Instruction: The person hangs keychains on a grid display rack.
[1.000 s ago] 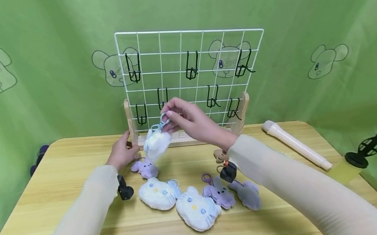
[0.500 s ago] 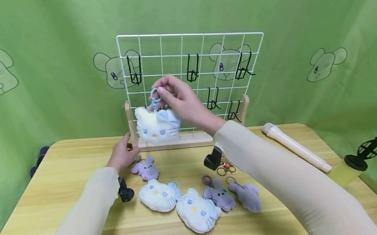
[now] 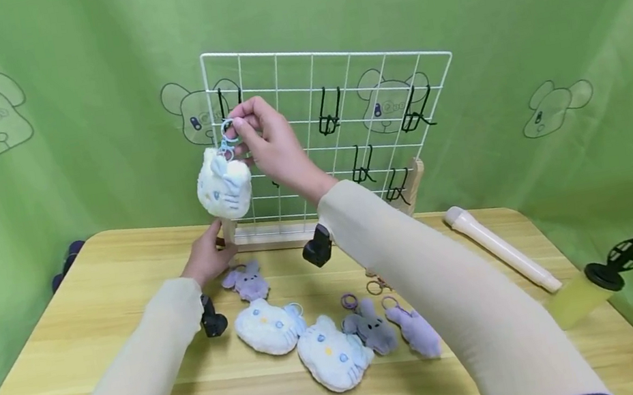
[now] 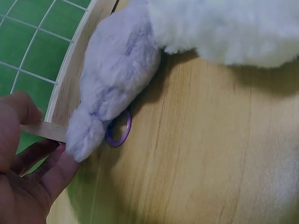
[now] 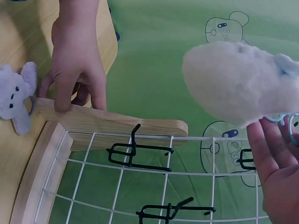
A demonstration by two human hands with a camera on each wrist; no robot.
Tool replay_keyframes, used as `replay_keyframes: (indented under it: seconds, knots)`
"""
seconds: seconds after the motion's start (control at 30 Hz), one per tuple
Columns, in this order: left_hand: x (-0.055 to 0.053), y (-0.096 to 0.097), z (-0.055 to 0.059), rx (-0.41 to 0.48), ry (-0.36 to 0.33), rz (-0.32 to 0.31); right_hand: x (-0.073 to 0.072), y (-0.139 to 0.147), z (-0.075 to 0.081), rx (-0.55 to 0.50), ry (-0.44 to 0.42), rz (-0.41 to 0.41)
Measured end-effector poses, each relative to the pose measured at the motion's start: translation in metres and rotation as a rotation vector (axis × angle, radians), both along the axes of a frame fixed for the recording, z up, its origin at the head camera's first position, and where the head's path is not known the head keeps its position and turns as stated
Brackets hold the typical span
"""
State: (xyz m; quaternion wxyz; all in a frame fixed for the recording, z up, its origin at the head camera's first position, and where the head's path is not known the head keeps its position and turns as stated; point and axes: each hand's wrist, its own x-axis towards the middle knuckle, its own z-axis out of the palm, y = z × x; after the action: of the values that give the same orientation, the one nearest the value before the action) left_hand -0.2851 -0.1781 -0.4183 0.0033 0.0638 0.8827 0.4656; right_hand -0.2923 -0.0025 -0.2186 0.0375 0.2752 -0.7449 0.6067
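My right hand [image 3: 274, 149] pinches the pale blue ring [image 3: 226, 131] of a white cat-face plush keychain [image 3: 222, 191]. The plush hangs tilted below the fingers, at the upper left of a white wire grid [image 3: 311, 54]. Behind that hand, a black hook is mostly hidden. My left hand [image 3: 204, 256] grips the low end of the grid stand's left wooden upright [image 5: 154, 126], with thumb and fingers on either side. Close beside it lies a lilac plush keychain [image 4: 119, 65], apparently touching the fingertips in the left wrist view.
Several black hooks [image 3: 329, 123] hang on the grid. Two white cat plushes [image 3: 271, 327] and two more lilac plushes [image 3: 419, 333] lie in front. To the right are a pale microphone-shaped stick [image 3: 501, 247] and a yellow bottle [image 3: 581, 297] with a black top. My right sleeve partly hides brown keychains.
My right hand has risen and moved left with the white cat plush, from the grid's lower part to its upper left. The left hand has stayed on the stand.
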Motion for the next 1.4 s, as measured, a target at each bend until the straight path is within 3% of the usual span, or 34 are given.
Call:
replay_keyframes:
  seconds: [0.47,0.7,1.2,1.4]
  knots:
    - [-0.008,0.004,-0.002,0.021,-0.023,-0.005,-0.019,-0.004,0.000,0.011,-0.033,-0.149]
    - [-0.007,0.005,-0.002,0.035,-0.038,0.008,-0.023,-0.005,0.000,0.079,-0.024,-0.210]
    - [-0.005,0.002,-0.004,0.034,-0.053,0.028,-0.028,-0.009,-0.006,0.231,0.006,-0.246]
    - [-0.004,0.003,-0.004,0.028,-0.054,0.032,-0.028,-0.006,-0.009,0.226,0.013,-0.228]
